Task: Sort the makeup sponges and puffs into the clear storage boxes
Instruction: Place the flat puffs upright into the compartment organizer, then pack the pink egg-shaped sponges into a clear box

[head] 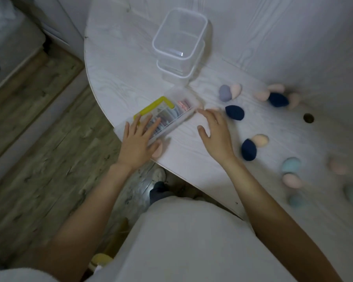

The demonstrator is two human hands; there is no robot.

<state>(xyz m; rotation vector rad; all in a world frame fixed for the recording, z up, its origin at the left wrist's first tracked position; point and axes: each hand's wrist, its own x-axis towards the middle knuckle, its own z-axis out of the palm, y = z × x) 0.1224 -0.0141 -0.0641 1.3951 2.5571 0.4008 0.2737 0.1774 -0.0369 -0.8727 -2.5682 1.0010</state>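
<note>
Head view: the left hand (138,142) lies flat, fingers straight, on the flat box (167,115) at the bench (118,64) edge; the grip is released. A pink sponge (158,150) sits just under its thumb. The right hand (216,133) hovers with fingers spread and relaxed, holding nothing, fingertips near the box's right end. A navy sponge (234,112) lies just beyond that hand, another navy one (248,150) and a peach one (260,140) to its right. Two stacked clear boxes (179,43) stand farther off, beyond both hands.
</note>
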